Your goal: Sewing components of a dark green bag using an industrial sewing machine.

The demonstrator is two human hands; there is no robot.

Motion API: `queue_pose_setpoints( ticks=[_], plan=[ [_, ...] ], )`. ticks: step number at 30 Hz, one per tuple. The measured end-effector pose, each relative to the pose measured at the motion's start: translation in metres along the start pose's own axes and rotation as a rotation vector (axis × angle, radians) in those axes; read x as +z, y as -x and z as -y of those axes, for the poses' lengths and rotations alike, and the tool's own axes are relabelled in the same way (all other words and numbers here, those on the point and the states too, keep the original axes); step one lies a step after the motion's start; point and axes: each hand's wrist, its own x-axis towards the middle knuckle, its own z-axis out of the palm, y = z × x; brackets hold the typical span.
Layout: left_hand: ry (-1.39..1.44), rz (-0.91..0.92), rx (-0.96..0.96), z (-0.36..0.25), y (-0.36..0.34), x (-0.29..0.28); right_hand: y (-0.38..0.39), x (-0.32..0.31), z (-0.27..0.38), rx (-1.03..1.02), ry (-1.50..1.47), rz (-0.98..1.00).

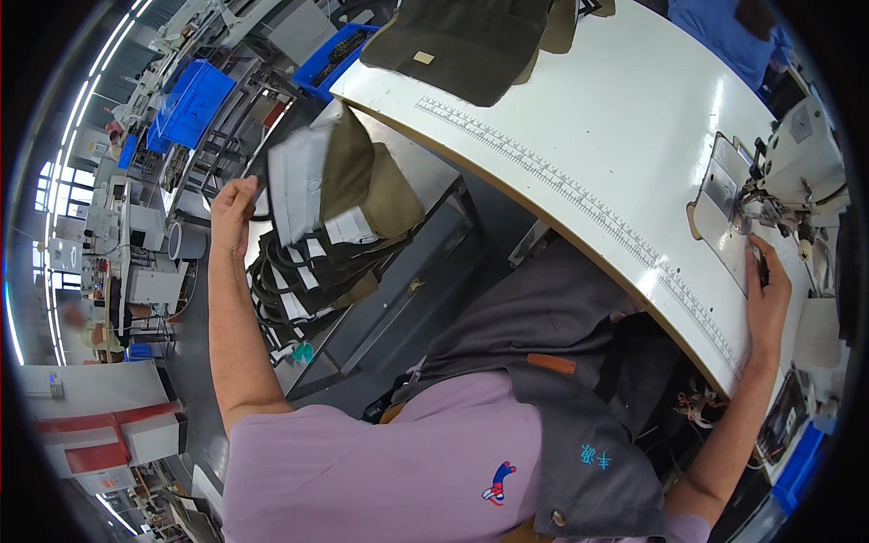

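My left hand (233, 215) is raised over a low metal stand, its fingers pinched on the dark edge of a cloth piece. That cloth piece (299, 185), pale white and blurred, hangs against olive cloth (391, 190). Below it lies a pile of dark cut pieces (312, 290) with white patches and black loops. On the far right, my right hand (768, 282) rests on the white table beside the sewing machine (797, 163). Its fingers curl round a small dark object, mostly hidden, whose kind I cannot make out. The machine's metal plate (721, 192) is just beyond that hand.
A white curved table (597, 118) with a printed ruler along its edge spans the front. Dark olive cloth (462, 45) lies at its far end. The metal stand (434, 185) is on my left. Blue bins (195, 104) and a person in blue (724, 32) are farther off.
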Motion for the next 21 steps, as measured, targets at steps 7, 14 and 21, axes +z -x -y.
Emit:
queue_pose_setpoints(
  ticks=[7,14,21],
  plan=[
    [-1.040,0.586,0.557,-0.067,0.001,0.113,0.001,-0.001,0.001,0.050,-0.027,0.009],
    [-1.163,0.495,0.630,-0.026,-0.027,0.106,0.000,-0.003,-0.002,0.043,-0.024,0.035],
    [-1.361,0.482,0.286,0.068,-0.020,0.036,0.000,-0.002,0.000,0.061,-0.028,0.024]
  ],
)
